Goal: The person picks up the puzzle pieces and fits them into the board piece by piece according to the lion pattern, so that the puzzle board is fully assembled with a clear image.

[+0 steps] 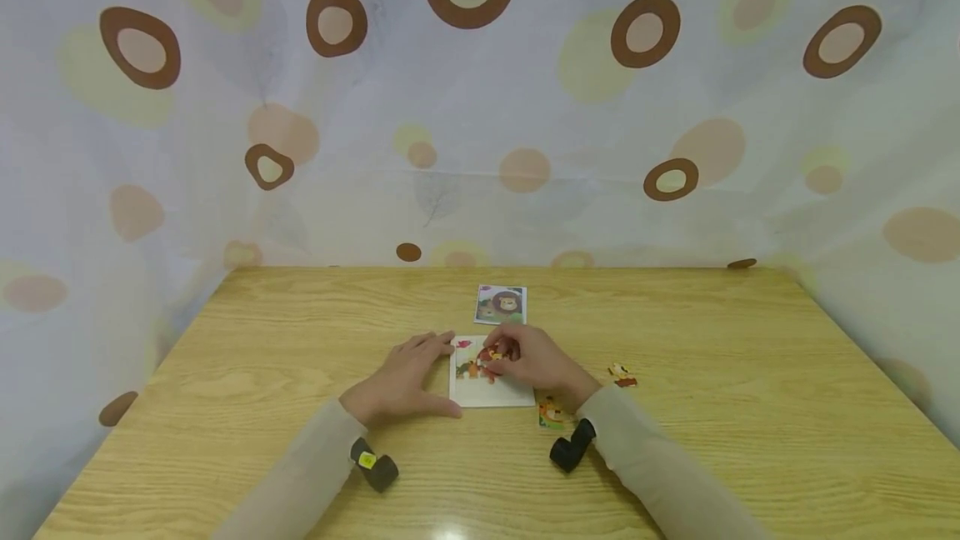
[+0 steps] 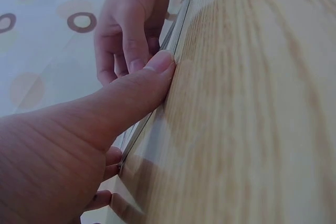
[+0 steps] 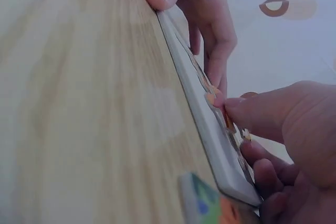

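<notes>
Looked like piece-fitting: right hand [image 1: 536,357] pinched a puzzle piece [image 3: 229,121] around the board's [image 1: 487,396] middle, left hand [image 1: 405,377] spread, touching its 9 o'clock edge. Next move probably called for careful lining-up; loose piece [image 1: 551,414] at 4 o'clock.

Two hands [image 1: 407,375], two wrist cameras [image 1: 380,472], one white board [image 1: 491,395] and one picture card [image 1: 501,305] at its twelve o'clock are counted; two loose puzzle pieces [image 1: 551,413] are seen at three and four.
</notes>
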The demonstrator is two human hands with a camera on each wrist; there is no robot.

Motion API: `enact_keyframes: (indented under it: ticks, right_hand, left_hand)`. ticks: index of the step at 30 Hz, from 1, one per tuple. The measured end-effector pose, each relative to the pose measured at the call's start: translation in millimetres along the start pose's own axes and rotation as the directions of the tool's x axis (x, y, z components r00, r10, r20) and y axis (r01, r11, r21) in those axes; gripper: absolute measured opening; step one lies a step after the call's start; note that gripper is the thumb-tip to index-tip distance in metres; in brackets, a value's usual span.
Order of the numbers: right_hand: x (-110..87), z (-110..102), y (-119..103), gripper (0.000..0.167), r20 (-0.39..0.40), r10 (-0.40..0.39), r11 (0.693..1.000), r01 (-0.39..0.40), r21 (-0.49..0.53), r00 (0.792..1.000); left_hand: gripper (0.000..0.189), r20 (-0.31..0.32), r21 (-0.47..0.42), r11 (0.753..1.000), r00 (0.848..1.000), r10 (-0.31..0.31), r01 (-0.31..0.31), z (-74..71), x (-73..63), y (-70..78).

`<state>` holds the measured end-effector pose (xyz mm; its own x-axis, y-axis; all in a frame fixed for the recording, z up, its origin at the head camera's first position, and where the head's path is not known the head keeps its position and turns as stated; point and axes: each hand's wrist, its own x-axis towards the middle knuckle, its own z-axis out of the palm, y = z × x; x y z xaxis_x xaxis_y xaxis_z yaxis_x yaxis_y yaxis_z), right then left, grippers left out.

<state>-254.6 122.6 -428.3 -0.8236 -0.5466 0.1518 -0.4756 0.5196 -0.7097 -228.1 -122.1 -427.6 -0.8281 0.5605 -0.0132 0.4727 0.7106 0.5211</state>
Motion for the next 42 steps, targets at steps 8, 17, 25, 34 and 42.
enact_keyframes:
  ticks: [8,17,25,34,42]
  right_hand:
    - [2.6,8.5,1.8,0.016,-0.05,-0.012,0.997,0.008,-0.078,0.999]
    - [3.7,5.8,-1.0,0.015,-0.023,-0.034,0.994,0.031,-0.103,0.999]
    - [0.2,2.2,-5.7,0.014,0.019,-0.055,0.987,0.057,-0.147,0.998]
    - [1.4,6.0,-2.9,0.022,-0.033,-0.048,0.983,0.041,-0.177,0.998]
    - [-3.1,1.7,-0.8,0.033,-0.046,0.019,0.997,-0.022,-0.076,0.999]
  left_hand:
    - [0.086,-0.005,-0.001,1.0,1.0,0.008,-0.008,1.8,-0.6,-0.7]
    - [0.087,0.001,0.003,1.0,1.0,-0.001,0.001,-0.1,0.7,-1.2]
    - [0.087,-0.004,-0.009,1.0,1.0,0.01,-0.01,0.3,-0.1,-0.5]
    - [0.087,0.002,-0.011,1.0,1.0,0.004,-0.004,-0.3,-1.0,-0.2]
    - [0.088,-0.005,-0.002,1.0,1.0,0.015,-0.015,0.4,-0.2,-2.7]
